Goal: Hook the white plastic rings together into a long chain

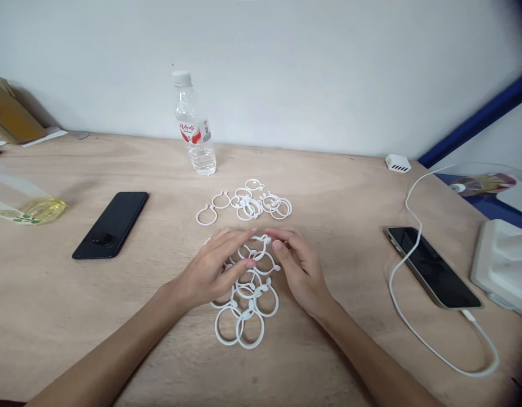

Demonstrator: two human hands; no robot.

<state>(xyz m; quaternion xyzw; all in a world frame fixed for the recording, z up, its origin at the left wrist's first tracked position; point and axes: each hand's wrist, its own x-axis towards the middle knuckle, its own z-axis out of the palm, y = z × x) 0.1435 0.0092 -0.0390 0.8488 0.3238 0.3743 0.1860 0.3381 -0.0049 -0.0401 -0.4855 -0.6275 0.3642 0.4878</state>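
Observation:
Several white plastic rings with small knobbed ends lie overlapping in a loose pile on the wooden table. My left hand reaches over the pile's left side, fingers stretched out and thumb apart, hiding some rings beneath it. On the right edge of the pile is my right hand, its thumb and fingers apart and curved toward the rings. Both hands' fingertips are close together near the topmost rings; whether they touch them I cannot tell. Farther back lies a second cluster of the same white rings.
Behind the rings stands a clear water bottle with a white cap. A black phone lies left, near a bottle of yellow liquid. At right, another phone connects to a white cable, beside a white power strip.

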